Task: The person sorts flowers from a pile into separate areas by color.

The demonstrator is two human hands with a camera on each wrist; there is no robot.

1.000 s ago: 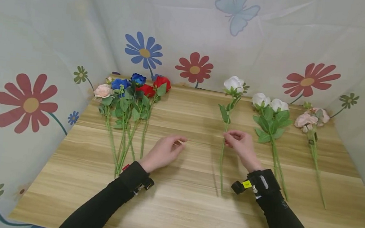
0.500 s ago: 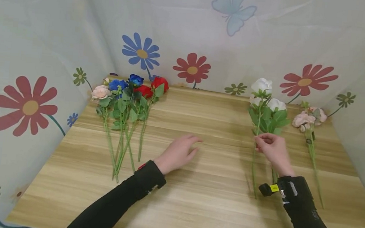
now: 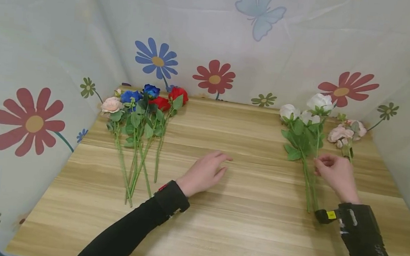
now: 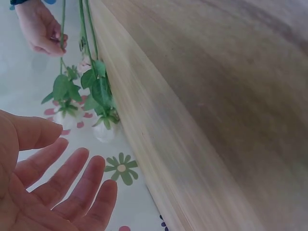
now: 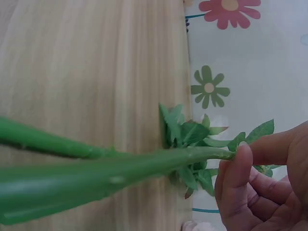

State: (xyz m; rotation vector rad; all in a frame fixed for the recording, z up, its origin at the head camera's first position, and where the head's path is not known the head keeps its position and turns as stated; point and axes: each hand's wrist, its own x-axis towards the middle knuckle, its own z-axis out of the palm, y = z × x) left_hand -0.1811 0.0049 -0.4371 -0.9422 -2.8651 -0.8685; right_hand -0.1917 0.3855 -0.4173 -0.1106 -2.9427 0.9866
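White artificial rose (image 3: 320, 103) with a long green stem (image 5: 125, 172), its bloom beyond the fingers of the right hand (image 3: 337, 177), which pinch mid-stem; a light, steady pinch should limit twisting. Left hand's (image 3: 204, 173) fingers: relaxed, holding nothing.

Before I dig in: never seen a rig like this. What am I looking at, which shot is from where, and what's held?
No machine here: a person works with a bare left hand and right hand. The wide picture comes from a camera worn on the head, looking forward and down. The two close ones come from cameras on the left and right wrists.

On the wooden table, to the left, lie a pale pink flower, blue flowers and red flowers. To the right are two white flowers and, farther right, a pink bunch.

The right hand pinches the stem of another white flower. The left hand holds nothing, its fingers relaxed.
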